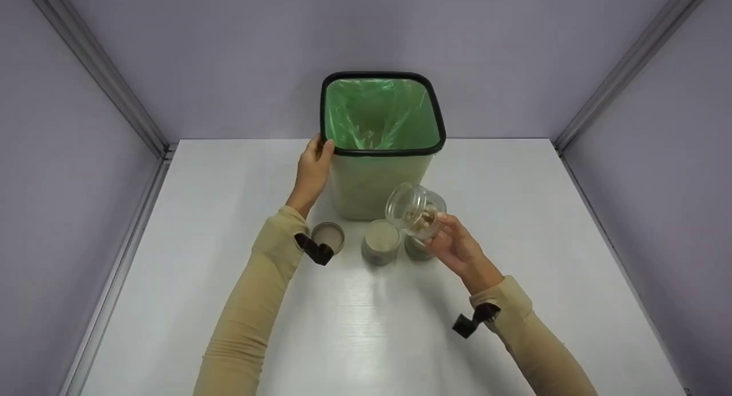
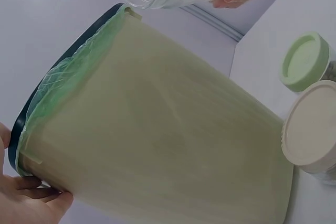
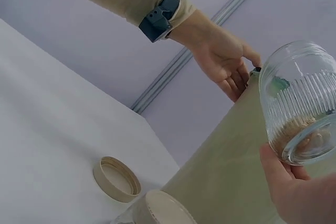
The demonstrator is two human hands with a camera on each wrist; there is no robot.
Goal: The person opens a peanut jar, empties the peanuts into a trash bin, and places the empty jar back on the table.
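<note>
A beige bin [image 1: 366, 184] with a black rim and a green bag liner [image 1: 380, 113] stands at the back middle of the white table [image 1: 229, 304]. My left hand [image 1: 313, 161] grips its left rim corner, thumb over the edge; the fingers [image 2: 31, 200] lie against the wall [image 2: 157, 129]. My right hand [image 1: 457, 247] holds an open ribbed glass jar [image 1: 414, 210], tilted with its mouth towards the bin, just in front of it. Some pale brown bits lie inside the jar [image 3: 299, 103]. The left hand [image 3: 226, 61] shows on the rim behind it.
A loose beige lid [image 1: 327, 237] lies upside down by my left wrist. A jar with a cream lid [image 1: 381, 241] and one with a green lid [image 2: 304, 61] stand in front of the bin. Lilac walls close in the table on three sides.
</note>
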